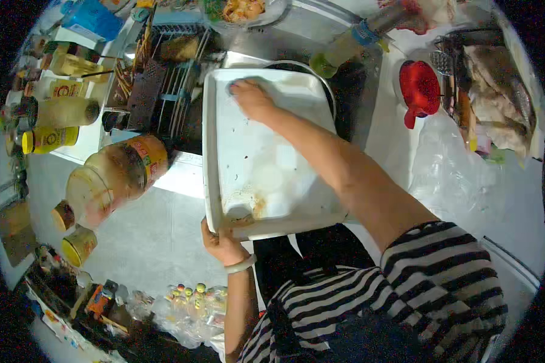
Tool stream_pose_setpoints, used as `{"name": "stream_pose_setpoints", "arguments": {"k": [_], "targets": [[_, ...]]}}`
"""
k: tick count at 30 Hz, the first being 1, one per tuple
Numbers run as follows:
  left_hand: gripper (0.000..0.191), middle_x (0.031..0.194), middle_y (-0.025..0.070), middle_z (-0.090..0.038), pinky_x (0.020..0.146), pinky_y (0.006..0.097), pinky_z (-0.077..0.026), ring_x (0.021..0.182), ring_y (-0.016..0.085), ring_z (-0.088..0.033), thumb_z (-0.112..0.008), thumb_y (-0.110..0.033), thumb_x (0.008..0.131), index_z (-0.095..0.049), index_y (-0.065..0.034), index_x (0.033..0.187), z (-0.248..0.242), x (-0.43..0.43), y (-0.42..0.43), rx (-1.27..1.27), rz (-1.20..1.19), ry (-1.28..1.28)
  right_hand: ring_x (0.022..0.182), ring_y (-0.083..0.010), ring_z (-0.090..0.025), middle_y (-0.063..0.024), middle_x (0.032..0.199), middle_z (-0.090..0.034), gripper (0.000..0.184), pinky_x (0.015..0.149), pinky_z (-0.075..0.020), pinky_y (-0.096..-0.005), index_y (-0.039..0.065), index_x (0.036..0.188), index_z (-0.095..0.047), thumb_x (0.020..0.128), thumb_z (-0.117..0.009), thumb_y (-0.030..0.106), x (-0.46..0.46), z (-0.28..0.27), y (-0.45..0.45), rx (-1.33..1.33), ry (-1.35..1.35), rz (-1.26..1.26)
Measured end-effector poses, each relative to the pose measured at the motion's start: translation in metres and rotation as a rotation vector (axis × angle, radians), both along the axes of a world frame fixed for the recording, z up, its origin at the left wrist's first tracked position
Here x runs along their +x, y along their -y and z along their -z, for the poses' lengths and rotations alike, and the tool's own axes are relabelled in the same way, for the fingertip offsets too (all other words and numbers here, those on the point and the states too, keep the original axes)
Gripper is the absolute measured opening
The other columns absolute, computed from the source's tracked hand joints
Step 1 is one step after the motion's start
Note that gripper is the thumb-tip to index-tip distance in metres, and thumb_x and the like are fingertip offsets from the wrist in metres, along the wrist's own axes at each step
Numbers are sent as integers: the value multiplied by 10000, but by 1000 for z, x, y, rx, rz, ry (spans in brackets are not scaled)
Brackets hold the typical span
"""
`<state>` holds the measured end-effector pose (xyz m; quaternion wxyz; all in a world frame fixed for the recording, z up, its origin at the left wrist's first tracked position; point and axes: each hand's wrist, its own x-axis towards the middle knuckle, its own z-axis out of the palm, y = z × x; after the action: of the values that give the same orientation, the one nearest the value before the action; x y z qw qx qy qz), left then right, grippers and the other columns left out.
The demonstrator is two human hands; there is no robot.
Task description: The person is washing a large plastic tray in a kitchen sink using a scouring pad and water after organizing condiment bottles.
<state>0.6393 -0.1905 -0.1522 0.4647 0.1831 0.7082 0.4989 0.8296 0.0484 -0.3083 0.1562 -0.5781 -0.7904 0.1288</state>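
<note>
A white rectangular plastic tray is in front of my body. My left hand, with a pale bangle at its wrist, grips the tray's near left corner. My right hand reaches across the tray and lies against its inner floor near the far left corner. Something dark shows at its fingertips, too blurred to name, so I cannot tell whether the hand holds it. Dark specks dot the tray's floor. A brownish stain and a little murky liquid are at the near left end.
Left of the tray lies a large plastic jar, beside a small yellow cup. A dish rack stands beyond. Behind the tray shows a round metal rim. To the right are a bottle, a red plastic vessel and clear plastic bags.
</note>
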Motion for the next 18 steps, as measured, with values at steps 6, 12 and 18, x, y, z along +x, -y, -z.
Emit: {"name": "stream_pose_setpoints", "arguments": {"k": [6,12,18], "targets": [[239,790,39,-521,604,228,-407,726,117,-480,-462,-21,722,-533,36,943,0,6,-4,4,2,-55,924,-300,-521,-153,945,-567,173,829,-411,-400,22,894,-584,769,-506,112,132,-27,49,-269,356,226],[315,801,99,-583,570,317,-478,659,186,-570,-555,-35,714,-501,17,1020,12,-3,2,38,-37,-56,940,-315,-519,-198,990,-561,251,888,-362,-435,-29,873,-595,830,-450,172,116,-40,123,-314,354,136],[284,840,127,-593,616,308,-488,688,196,-585,-519,-2,798,-456,34,1073,16,-22,10,35,-3,-75,967,-315,-515,-169,954,-586,253,875,-372,-420,4,806,-631,808,-468,198,113,24,91,-224,346,261]]}}
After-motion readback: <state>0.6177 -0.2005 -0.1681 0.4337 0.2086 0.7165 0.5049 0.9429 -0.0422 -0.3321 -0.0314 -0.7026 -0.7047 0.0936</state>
